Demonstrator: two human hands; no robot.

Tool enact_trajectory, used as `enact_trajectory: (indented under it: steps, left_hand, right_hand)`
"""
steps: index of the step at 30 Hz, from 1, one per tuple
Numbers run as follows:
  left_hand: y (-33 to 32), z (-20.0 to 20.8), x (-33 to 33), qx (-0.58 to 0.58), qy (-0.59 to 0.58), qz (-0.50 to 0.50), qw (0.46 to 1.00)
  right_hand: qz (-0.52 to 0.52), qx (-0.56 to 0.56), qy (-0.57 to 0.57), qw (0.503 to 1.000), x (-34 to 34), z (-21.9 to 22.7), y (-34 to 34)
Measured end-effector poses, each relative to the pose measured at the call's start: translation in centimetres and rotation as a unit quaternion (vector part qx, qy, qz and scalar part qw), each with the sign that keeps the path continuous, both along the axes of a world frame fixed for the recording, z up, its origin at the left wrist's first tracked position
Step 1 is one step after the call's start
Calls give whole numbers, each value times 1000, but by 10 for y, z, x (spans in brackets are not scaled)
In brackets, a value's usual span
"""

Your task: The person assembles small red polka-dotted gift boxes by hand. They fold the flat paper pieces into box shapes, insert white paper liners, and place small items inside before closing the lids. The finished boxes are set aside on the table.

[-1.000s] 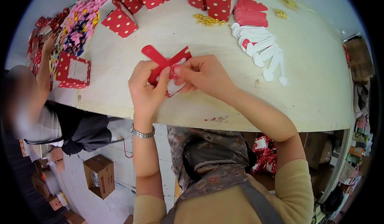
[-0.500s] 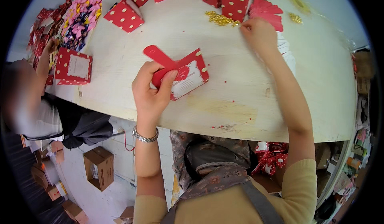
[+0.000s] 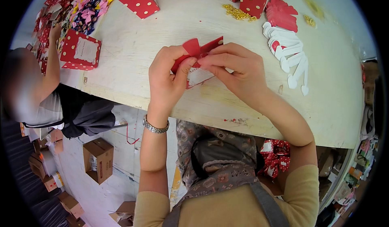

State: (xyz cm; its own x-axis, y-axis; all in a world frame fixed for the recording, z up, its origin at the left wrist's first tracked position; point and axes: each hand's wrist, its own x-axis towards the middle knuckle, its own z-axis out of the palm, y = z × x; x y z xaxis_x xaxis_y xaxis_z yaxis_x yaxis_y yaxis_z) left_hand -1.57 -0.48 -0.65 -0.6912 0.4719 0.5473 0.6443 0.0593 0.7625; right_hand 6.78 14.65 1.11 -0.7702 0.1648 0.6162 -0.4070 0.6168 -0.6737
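Note:
My left hand (image 3: 166,75) grips a red box with pale dots (image 3: 218,42) and a white printed label, above the table. A red strip with a rounded end (image 3: 191,46) sticks up from the same grasp. My right hand (image 3: 243,71) meets it at the strip and the box's upper edge, thumb and fingertips pinched together. Whatever lies between those fingertips is too small and hidden to make out. Beyond my right hand lie a heap of small gold pieces (image 3: 238,13), a fan of red strips (image 3: 281,14) and a spread of white strips (image 3: 289,44).
Red dotted boxes (image 3: 251,0) stand along the table's far side. At left, a co-worker's hand (image 3: 55,31) reaches toward piled bows (image 3: 87,14), beside another dotted box (image 3: 81,51). An open carton (image 3: 98,160) sits on the floor. Red dotted items (image 3: 275,158) are under the table.
My right hand has come from the gold heap, leftward and nearer, to the box in my left hand. The white strips it covered now show. The view has shifted slightly.

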Motion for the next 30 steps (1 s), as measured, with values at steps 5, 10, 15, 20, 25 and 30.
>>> enact_trajectory:
  steps: [5,10,15,20,25,30]
  left_hand:
    - [0,-2,2,-3,-7,-4,1000]
    - [5,-7,1,3,34,-7,999]
    - [6,-6,8,28,-73,14,997]
    - [8,-9,-3,33,74,-32,996]
    - [3,-10,-1,38,41,-24,998]
    - [3,-11,5,34,-18,6,999]
  right_hand:
    - [-10,64,26,998,0,0,1]
    - [18,105,59,993,0,-2,8]
    - [6,106,61,992,3,0,8]
    - [-19,103,41,994,1,8,5]
    - [-51,98,1,994,5,11,-6]
    - [-87,42,-15,995,0,8,-8]
